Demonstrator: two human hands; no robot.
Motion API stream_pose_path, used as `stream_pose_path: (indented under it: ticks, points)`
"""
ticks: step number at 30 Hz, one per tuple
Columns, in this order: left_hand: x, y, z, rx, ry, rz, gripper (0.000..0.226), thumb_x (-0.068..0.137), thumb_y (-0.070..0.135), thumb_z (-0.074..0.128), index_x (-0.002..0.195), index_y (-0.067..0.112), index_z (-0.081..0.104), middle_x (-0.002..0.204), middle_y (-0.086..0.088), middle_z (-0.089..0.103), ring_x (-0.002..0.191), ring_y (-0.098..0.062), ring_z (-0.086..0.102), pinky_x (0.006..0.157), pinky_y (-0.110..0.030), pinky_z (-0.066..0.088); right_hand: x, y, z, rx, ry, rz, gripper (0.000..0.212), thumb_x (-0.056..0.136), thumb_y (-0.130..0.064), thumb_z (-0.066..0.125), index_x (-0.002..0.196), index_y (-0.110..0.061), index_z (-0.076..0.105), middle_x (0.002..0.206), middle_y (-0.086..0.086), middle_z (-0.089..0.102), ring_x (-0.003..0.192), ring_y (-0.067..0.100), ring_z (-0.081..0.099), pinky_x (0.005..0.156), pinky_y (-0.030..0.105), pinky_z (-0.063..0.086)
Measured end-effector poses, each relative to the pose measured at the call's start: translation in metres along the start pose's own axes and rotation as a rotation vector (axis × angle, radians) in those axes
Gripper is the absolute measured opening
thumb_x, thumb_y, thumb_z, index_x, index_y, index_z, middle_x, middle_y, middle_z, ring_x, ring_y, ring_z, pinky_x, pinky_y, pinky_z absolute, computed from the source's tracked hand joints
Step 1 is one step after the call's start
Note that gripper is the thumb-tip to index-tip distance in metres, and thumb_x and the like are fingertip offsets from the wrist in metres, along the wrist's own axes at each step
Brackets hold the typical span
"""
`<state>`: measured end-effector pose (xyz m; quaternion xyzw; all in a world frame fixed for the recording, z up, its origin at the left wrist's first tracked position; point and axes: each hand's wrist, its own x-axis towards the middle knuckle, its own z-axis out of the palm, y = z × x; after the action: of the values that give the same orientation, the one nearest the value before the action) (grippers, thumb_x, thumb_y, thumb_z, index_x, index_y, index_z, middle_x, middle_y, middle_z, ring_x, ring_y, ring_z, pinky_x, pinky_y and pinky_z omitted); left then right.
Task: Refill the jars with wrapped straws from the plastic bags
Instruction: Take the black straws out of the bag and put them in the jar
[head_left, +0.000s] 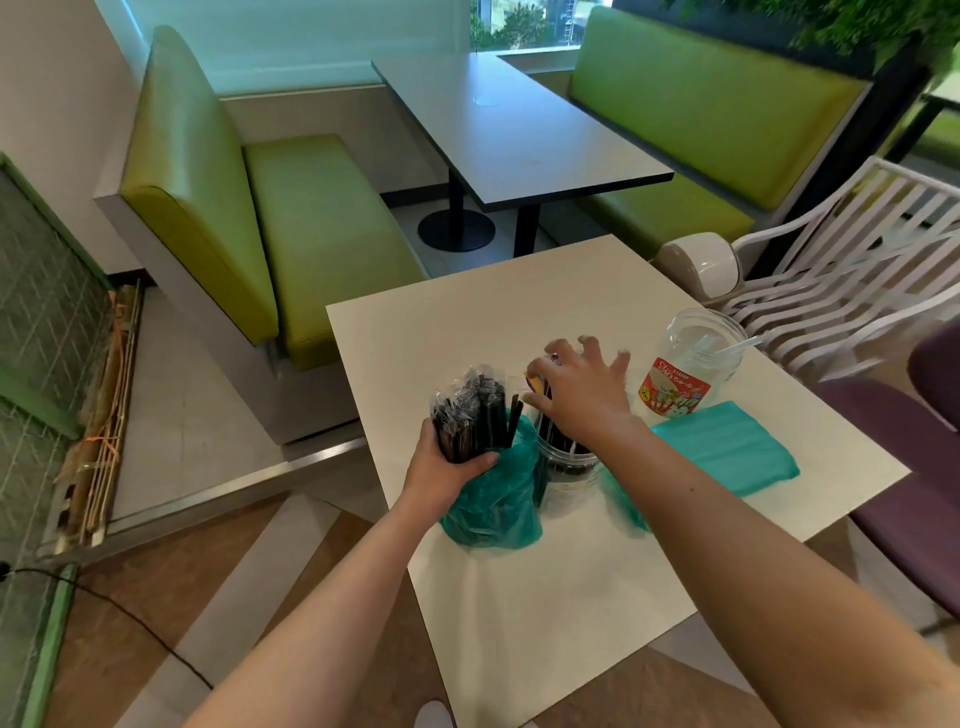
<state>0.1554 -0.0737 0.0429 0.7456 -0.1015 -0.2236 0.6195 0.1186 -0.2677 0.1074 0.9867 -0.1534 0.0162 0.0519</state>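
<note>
Cafe booth area: two lime-green padded benches flanking a grey pedestal table. Window behind, daylight, foliage outside. White slatted chair and purple seat at right. White square worktop. Tiled floor.

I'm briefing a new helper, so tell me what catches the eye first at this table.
First, the left hand gripping a thick bunch of black wrapped straws that stick up out of a teal plastic bag at the white table's near left. Beside it, the right hand reaches with spread fingers over a clear jar already holding black straws. A second labelled jar stands toward the far right corner.
</note>
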Motion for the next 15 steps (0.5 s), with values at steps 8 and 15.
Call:
stream_pose_path:
  ticks: [8,15]
  points:
    - [0.001,-0.001,-0.001,0.007,0.0,-0.008,0.076,0.072,0.017,0.086,0.133,0.02,0.04,0.121,0.009,0.055,0.113,-0.01,0.05,0.089,-0.023,0.041,0.005,0.014,-0.002,0.123,0.042,-0.105,0.025,0.091,-0.031,0.064,0.111,-0.018,0.056,0.127,0.003,0.047,0.116,0.029,0.036,0.093,0.041,0.044]
    - [0.002,-0.003,-0.002,0.006,0.019,-0.027,0.076,0.071,0.018,0.087,0.13,0.023,0.04,0.12,0.009,0.054,0.114,-0.011,0.05,0.093,-0.026,0.042,0.003,0.023,-0.005,0.119,0.206,-0.064,0.026,0.093,-0.032,0.059,0.113,-0.016,0.056,0.126,0.003,0.05,0.116,0.027,0.041,0.094,0.039,0.041]
